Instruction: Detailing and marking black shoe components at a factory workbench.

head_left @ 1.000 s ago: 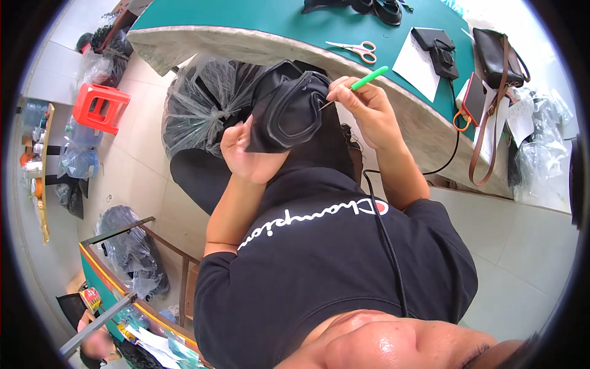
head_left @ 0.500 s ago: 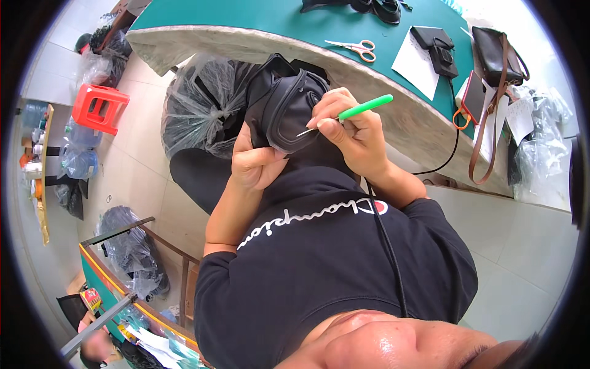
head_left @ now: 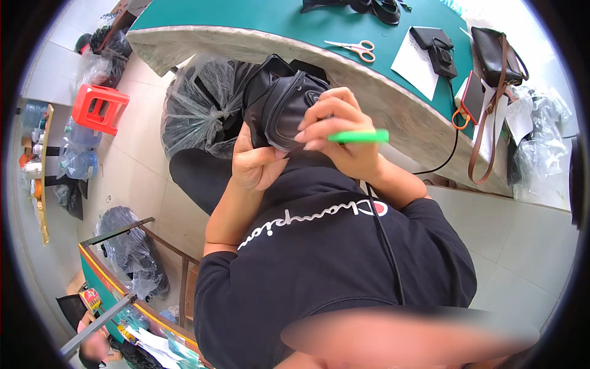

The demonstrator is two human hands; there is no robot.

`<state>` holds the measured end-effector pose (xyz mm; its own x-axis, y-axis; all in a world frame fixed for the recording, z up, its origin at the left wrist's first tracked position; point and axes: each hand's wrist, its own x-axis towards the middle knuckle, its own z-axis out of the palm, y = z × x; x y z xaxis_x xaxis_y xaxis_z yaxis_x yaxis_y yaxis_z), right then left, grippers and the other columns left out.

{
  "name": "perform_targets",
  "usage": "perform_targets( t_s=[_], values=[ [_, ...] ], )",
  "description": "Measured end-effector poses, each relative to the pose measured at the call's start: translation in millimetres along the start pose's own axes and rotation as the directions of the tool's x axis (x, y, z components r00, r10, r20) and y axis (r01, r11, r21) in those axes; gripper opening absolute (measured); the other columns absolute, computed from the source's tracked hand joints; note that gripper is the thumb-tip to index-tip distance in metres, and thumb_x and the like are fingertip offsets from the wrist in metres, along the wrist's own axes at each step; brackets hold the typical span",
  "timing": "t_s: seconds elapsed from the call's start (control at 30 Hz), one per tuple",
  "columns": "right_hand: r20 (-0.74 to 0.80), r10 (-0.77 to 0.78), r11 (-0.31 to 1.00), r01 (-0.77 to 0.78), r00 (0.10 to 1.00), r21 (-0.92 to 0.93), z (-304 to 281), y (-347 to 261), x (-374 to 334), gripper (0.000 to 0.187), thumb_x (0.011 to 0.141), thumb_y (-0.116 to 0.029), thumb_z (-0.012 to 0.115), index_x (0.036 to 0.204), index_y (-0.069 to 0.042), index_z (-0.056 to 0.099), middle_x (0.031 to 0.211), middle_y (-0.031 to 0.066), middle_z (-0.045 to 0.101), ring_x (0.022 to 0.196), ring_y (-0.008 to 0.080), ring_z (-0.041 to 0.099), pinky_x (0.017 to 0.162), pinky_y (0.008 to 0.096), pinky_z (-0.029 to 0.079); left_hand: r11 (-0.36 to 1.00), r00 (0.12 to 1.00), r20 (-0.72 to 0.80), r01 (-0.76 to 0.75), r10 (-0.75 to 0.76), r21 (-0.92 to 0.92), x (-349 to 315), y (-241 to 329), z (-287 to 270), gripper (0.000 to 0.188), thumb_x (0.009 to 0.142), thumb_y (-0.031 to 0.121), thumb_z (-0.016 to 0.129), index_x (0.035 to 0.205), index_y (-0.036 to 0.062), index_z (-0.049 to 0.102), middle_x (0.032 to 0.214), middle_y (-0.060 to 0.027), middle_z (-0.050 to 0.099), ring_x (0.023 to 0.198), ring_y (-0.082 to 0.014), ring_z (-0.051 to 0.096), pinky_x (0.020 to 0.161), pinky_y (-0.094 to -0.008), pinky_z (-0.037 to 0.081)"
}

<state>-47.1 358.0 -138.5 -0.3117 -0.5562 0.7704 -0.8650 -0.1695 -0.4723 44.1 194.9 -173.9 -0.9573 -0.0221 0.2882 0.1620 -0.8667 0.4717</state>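
Note:
A black padded piece with curved raised seams, perhaps a small bag [head_left: 286,111], is in front of my body near the table edge. My left hand [head_left: 255,161] grips its lower edge, thumb on top. My right hand [head_left: 341,126] is at the piece's right side, fingertips touching its lower right edge. Between the fingers and palm of that hand lies a slim tool with a bright green handle [head_left: 359,136], pointing to the right. The tool's tip is hidden by the fingers.
On the green table [head_left: 270,18] lie scissors [head_left: 356,49], a black device [head_left: 439,52] on paper, a phone [head_left: 473,98] and a dark handbag [head_left: 498,58]. A plastic-wrapped bundle [head_left: 200,107] stands left of my hands. Farther left is a red stool [head_left: 98,107].
The green tool has swung from slanting upward to nearly level, and its metal tip no longer shows. My right fingers have moved down and left onto the black piece. My left hand stays put.

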Motion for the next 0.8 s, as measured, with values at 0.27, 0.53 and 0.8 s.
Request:
perform_targets(
  t_s=[0.27,0.53,0.8],
  values=[
    [-0.584,-0.157,0.922,-0.094,0.796,-0.376,-49,71,7,0.013,0.094,-0.011,0.055,0.092,0.001,0.061,0.093,0.0178,0.067,0.081,0.0264,0.066,0.069,0.0341,0.053,0.992,1.0,0.025,0.019,-0.016,-0.128,-3,6,10,0.094,0.054,-0.018,0.043,0.144,-0.0013,0.02,0.142,-0.0216,0.035,0.132,-0.032,0.037,0.108,-0.0429,0.032],
    [-0.16,0.324,0.887,-0.24,0.932,0.395,-49,12,-7,0.019,0.094,-0.015,0.056,0.096,0.003,0.062,0.086,0.0114,0.06,0.066,0.0168,0.059,0.058,0.0286,0.05,0.998,0.992,0.112,-0.061,0.063,-0.025,-6,4,4,0.097,0.056,-0.019,0.042,0.146,0.0028,0.017,0.139,-0.0197,0.039,0.13,-0.0307,0.04,0.105,-0.0418,0.036],
    [0.087,-0.012,0.998,0.018,0.996,-0.065,1,-6,17,0.024,0.067,-0.012,0.075,0.088,-0.006,0.066,0.09,0.0065,0.058,0.078,0.0236,0.054,0.069,0.0335,0.044,0.989,0.986,-0.14,-0.076,0.093,0.123,-4,-2,17,0.095,0.057,-0.019,0.039,0.146,0.0098,0.018,0.132,-0.0149,0.045,0.123,-0.0285,0.046,0.102,-0.0395,0.039]
  ],
)
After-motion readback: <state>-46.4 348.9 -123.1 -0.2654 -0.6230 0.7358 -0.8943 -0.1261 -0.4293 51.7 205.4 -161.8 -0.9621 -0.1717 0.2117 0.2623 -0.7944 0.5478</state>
